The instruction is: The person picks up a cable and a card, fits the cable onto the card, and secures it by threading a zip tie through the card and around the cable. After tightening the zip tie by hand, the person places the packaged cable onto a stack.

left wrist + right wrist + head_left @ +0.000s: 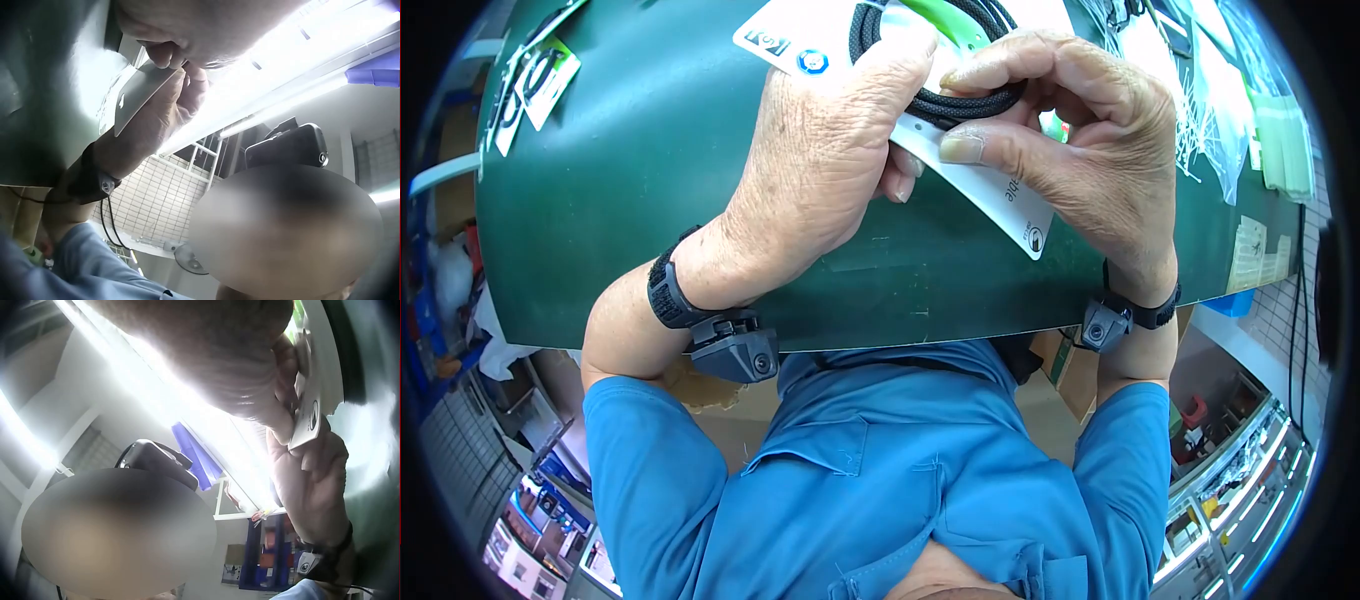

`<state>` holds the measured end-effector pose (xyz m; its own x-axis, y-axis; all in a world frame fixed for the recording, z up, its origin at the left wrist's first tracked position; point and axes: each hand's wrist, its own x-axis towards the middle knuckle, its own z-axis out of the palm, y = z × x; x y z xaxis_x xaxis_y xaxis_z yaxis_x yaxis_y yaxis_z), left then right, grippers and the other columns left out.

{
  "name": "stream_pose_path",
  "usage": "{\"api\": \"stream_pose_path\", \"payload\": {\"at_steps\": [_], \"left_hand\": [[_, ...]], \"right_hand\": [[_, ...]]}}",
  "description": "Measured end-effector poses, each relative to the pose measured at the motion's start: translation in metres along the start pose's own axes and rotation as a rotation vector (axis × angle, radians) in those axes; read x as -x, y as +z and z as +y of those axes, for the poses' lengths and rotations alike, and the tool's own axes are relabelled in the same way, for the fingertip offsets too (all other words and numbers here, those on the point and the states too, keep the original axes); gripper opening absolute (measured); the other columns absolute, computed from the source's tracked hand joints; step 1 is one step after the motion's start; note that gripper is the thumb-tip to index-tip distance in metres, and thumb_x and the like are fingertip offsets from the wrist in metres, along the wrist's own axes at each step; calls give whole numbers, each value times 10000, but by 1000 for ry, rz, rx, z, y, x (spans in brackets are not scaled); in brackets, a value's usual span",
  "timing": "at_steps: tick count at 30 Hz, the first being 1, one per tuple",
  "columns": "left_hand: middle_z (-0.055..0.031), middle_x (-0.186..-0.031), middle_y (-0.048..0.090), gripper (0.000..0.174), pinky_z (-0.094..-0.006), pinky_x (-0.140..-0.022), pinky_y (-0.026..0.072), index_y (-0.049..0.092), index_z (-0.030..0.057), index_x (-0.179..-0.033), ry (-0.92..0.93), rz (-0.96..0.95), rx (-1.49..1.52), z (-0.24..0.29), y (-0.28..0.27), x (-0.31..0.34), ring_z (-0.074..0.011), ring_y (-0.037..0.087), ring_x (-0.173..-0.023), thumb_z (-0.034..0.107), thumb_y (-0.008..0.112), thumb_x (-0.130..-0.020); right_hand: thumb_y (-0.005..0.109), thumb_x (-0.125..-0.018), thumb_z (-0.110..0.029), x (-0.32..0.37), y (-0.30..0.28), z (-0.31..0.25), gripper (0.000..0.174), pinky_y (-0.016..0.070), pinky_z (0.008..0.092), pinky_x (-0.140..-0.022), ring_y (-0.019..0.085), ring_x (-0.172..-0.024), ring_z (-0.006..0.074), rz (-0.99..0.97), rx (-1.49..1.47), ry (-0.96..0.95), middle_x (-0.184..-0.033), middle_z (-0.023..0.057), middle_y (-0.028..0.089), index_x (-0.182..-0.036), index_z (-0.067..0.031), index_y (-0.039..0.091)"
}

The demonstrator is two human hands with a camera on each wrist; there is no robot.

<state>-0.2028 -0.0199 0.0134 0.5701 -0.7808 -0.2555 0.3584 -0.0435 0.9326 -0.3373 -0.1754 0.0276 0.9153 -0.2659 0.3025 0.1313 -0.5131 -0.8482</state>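
Note:
A coil of black braided cable (970, 108) lies against a white printed card (1005, 205) with green parts, in both hands near the top of the head view. My left hand (815, 150) grips the card and coil from the left, its thumb on top and fingertips showing beneath. From the right, my right hand (1105, 135) pinches the coil between thumb and fingers, the thumb lying over the card. In the left wrist view the card (142, 97) stands tilted beside the right hand. The right wrist view shows a corner of the card (307, 428) between the hands.
Both hands are over a green tabletop (880, 270). Packaged black cables on cards (540, 85) lie at its left edge. To the right are white cable ties (1190, 135), clear plastic bags (1230, 150) and a stack of pale green bags (1285, 150).

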Motion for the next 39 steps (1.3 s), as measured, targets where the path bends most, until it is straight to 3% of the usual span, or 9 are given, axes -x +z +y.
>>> {"api": "stream_pose_path", "payload": {"at_steps": [14, 17, 18, 20, 26, 28, 30, 34, 39], "left_hand": [[-34, -807, 660, 278, -206, -383, 390, 636, 15, -1137, 46, -34, -56, 1, -4, 3, -70, 554, -480, 269, 620, -1025], [-47, -857, 664, 297, -212, -425, 463, 626, -21, -1146, 817, -293, -1093, -5, -27, -9, -87, 601, -550, 226, 689, -993], [-47, -857, 664, 297, -212, -425, 463, 626, -21, -1146, 878, -305, -1064, 0, -17, -14, -87, 601, -550, 226, 689, -993], [-39, -826, 646, 256, -217, -388, 435, 602, -21, -1144, 154, -12, -180, 10, 4, -1, -78, 574, -516, 159, 682, -981], [-30, -802, 635, 240, -214, -364, 405, 589, -12, -1151, 252, 97, -211, 22, 3, -8, -67, 538, -480, 146, 665, -989], [-24, -796, 632, 233, -211, -363, 394, 594, -2, -1150, 314, 123, -165, 20, -5, -13, -60, 525, -473, 152, 667, -991], [-21, -795, 632, 228, -209, -364, 385, 597, 4, -1151, 343, 128, -143, 23, -6, -16, -57, 518, -474, 153, 666, -992], [-13, -797, 634, 215, -204, -367, 358, 605, 18, -1155, 403, 173, -92, 29, -14, -24, -48, 498, -477, 149, 666, -995], [-10, -815, 637, 201, -195, -375, 332, 605, 24, -1158, 418, 201, -4, 26, -20, -32, -42, 475, -478, 125, 664, -994]], "right_hand": [[885, -742, 5, 3, 10, -9, 295, 544, 216, -681, 689, -819, 100, 40, 39, 2, -987, 76, 751, -1006, -4, 754], [880, -744, 9, 3, 12, -11, 278, 543, 219, -671, 687, -800, 102, 46, 74, -34, -965, 72, 745, -990, -7, 750], [876, -748, 13, 0, 8, -10, 269, 544, 222, -668, 687, -792, 105, 30, 99, -62, -953, 72, 741, -982, -8, 746], [871, -750, 16, -2, 3, -11, 261, 544, 224, -664, 689, -782, 108, 69, 102, -101, -941, 75, 738, -978, -6, 747], [834, -790, 1, 0, -40, -7, 175, 551, 235, -657, 679, -731, 107, 234, 116, -146, -880, 81, 720, -943, 10, 750], [814, -824, -51, 5, -74, 9, 113, 541, 244, -644, 669, -718, 100, 261, 434, 22, -821, 68, 712, -898, 13, 757], [816, -814, -93, 17, -105, 24, 137, 530, 280, -635, 666, -718, 118, 154, 605, 313, -762, 55, 697, -887, 10, 763], [811, -799, -125, 29, -118, 53, 152, 528, 341, -629, 683, -692, 204, -4, 721, 525, -737, 95, 700, -874, -1, 764], [768, -820, -147, 19, -96, 66, 157, 533, 393, -647, 671, -681, 294, -152, 806, 505, -764, 150, 697, -861, 1, 737]]}}
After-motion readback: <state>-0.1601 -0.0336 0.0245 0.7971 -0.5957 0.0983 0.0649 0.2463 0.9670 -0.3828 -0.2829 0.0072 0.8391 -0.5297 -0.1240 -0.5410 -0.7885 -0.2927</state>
